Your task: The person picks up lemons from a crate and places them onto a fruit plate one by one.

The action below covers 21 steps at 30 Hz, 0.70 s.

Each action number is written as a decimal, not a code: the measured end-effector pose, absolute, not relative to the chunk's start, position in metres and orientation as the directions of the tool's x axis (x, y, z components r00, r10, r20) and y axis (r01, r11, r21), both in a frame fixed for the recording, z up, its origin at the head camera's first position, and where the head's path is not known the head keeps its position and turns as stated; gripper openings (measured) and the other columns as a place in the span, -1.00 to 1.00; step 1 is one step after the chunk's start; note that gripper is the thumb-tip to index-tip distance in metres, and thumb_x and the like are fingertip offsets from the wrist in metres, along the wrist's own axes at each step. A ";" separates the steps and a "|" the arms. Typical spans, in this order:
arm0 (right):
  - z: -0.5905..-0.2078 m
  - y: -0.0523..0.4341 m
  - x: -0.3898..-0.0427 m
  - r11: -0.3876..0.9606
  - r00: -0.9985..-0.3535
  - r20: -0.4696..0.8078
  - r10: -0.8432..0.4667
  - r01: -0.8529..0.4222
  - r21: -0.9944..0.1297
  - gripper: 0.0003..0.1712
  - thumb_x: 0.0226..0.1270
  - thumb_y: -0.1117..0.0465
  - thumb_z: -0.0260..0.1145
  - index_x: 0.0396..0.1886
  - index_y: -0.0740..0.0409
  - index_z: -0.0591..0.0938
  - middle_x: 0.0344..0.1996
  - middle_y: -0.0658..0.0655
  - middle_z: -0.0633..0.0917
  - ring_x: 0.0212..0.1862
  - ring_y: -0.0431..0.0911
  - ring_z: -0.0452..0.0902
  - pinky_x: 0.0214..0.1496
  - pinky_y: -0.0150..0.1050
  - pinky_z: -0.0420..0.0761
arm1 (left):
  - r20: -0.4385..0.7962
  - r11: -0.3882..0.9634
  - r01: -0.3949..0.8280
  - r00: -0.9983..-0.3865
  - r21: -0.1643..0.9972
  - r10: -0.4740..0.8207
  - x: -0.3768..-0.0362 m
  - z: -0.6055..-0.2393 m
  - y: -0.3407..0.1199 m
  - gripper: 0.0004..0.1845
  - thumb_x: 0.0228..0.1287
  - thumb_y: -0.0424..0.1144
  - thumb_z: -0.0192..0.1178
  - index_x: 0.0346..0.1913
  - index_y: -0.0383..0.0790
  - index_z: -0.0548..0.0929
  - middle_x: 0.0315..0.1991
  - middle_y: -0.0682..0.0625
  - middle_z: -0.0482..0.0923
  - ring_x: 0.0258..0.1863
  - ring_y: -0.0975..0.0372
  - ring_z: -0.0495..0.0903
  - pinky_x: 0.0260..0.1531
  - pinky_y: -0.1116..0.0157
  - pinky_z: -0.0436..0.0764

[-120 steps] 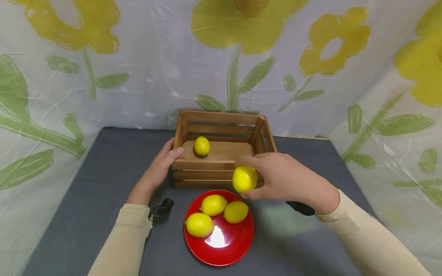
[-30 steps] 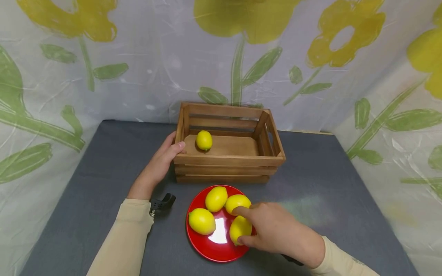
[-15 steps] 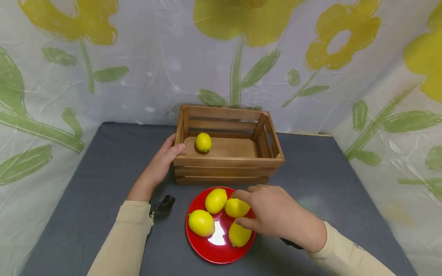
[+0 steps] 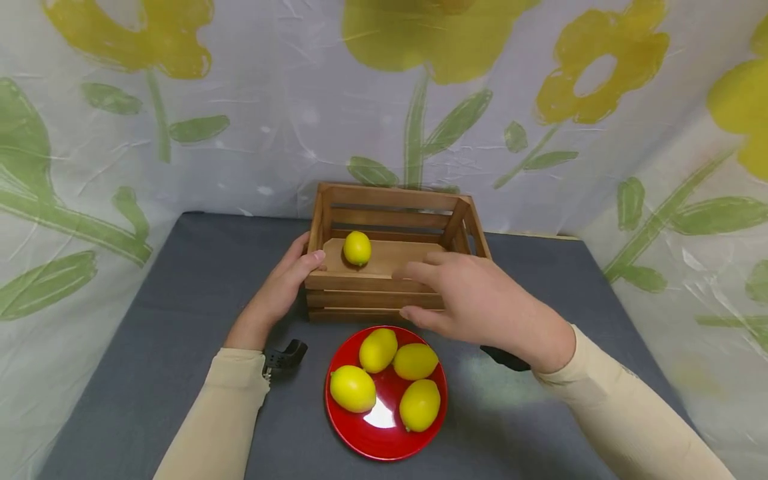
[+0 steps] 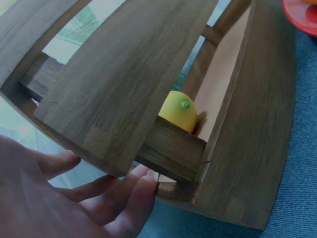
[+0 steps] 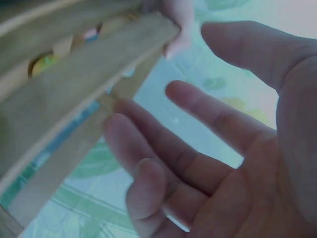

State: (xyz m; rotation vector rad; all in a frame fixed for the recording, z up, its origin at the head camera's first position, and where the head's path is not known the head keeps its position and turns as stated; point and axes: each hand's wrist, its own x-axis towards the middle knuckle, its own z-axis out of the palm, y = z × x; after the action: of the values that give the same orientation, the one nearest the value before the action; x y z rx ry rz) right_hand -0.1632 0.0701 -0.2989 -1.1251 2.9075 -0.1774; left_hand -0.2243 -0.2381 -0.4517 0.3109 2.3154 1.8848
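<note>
The right hand point(image 4: 486, 300) hovers with fingers spread and relaxed over the front edge of the wooden crate point(image 4: 384, 283), holding nothing; the right wrist view shows an open palm just beside the slats, and I cannot tell whether a fingertip touches the wood. The left hand point(image 4: 282, 287) rests against the crate's corner at about nine o'clock, thumb on the top rail and fingers point(image 5: 133, 198) lying straight along the lower slat, steadying it rather than gripping.

One lemon point(image 4: 357, 248) sits inside the crate near its left wall. At six o'clock from the crate, a red plate point(image 4: 360, 437) on the grey tabletop point(image 4: 150, 320) carries four more lemons point(image 4: 384, 377), close together.

The lemons look firm, light and smooth-skinned, so likely to roll; I would cup one around its middle. The crate looks stiff and light, best held by its rails.
</note>
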 end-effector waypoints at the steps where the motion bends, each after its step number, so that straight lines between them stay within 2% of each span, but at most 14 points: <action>1: -0.296 0.069 -0.168 0.728 -0.735 0.043 -0.677 -0.677 -0.113 -0.47 0.39 -0.16 0.54 0.27 -0.13 0.73 -0.13 -0.07 0.76 -0.35 -0.23 0.55 -0.34 -0.30 0.60 | 0.022 0.196 0.072 -0.969 0.978 0.247 -0.225 -0.452 -0.238 -0.17 0.62 0.21 -0.08 0.77 -0.01 -0.03 0.64 -0.24 0.17 0.40 -0.20 0.36 0.52 -0.28 0.15; 6: -0.288 0.057 -0.194 0.706 -0.711 0.079 -0.699 -0.703 -0.084 -0.53 0.41 -0.09 0.53 0.23 -0.09 0.76 -0.17 -0.04 0.74 -0.40 -0.17 0.52 -0.42 -0.27 0.56 | 0.026 0.196 0.076 -0.969 0.978 0.245 -0.224 -0.452 -0.238 -0.15 0.62 0.20 -0.07 0.77 -0.03 -0.03 0.65 -0.29 0.15 0.41 -0.21 0.36 0.52 -0.28 0.16; 10: -0.286 0.049 -0.215 0.696 -0.699 0.062 -0.713 -0.716 -0.063 -0.55 0.43 -0.06 0.52 0.24 -0.08 0.75 -0.07 0.00 0.77 -0.27 -0.09 0.63 -0.27 -0.17 0.66 | 0.030 0.196 0.079 -0.970 0.977 0.242 -0.224 -0.453 -0.236 -0.15 0.61 0.19 -0.07 0.78 -0.03 -0.04 0.64 -0.29 0.17 0.42 -0.22 0.36 0.53 -0.28 0.16; 13: -0.286 0.045 -0.231 0.705 -0.708 0.048 -0.705 -0.706 -0.067 -0.57 0.47 -0.07 0.48 0.26 -0.12 0.74 -0.06 0.00 0.76 -0.22 -0.08 0.63 -0.19 -0.13 0.67 | 0.032 0.188 0.078 -0.972 0.979 0.234 -0.224 -0.454 -0.234 -0.15 0.61 0.20 -0.07 0.77 -0.04 -0.03 0.64 -0.27 0.18 0.42 -0.21 0.36 0.53 -0.28 0.17; 21: -0.299 0.043 -0.265 0.710 -0.719 0.009 -0.695 -0.688 -0.148 -0.57 0.48 -0.04 0.48 0.26 -0.06 0.75 0.00 0.02 0.80 -0.07 -0.04 0.67 -0.01 -0.07 0.69 | 0.025 0.189 0.070 -0.973 0.980 0.228 -0.220 -0.457 -0.227 -0.15 0.60 0.21 -0.06 0.77 -0.06 0.00 0.63 -0.28 0.19 0.40 -0.20 0.40 0.52 -0.28 0.20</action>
State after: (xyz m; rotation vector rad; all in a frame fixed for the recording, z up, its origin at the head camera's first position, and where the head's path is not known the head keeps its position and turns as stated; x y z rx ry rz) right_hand -0.2646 0.0432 -0.2994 -1.1582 2.8611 -0.2176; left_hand -0.2202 -0.2266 -0.4567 0.2933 2.3216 1.9019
